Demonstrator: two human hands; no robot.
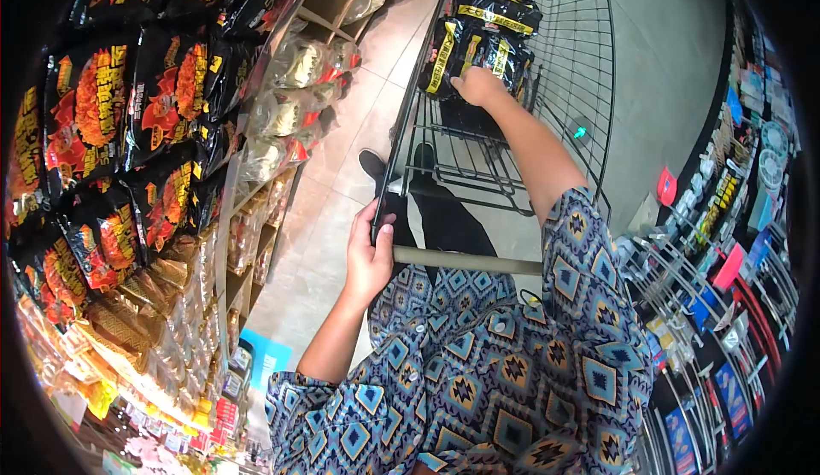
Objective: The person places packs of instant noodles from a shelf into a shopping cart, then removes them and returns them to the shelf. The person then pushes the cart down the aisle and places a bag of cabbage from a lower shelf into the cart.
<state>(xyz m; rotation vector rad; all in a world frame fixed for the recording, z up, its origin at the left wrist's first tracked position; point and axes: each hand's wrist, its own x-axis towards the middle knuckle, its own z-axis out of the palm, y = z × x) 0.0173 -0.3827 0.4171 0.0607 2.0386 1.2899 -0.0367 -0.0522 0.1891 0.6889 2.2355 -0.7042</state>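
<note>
My left hand is wrapped round the left end of the shopping cart's frame, beside its beige handle bar. My right hand reaches down into the shopping cart, fingers closed at the near edge of a black packet with a yellow strip. The thumb and fingertips are partly hidden against the shiny wrapping. More black packets with yellow strips lie in a row further along the cart.
Shelves on my left hold black packets with red and orange print, and clear bags of goods beyond them. Metal racks with small hanging goods stand on the right. Pale tiled floor shows beside the cart.
</note>
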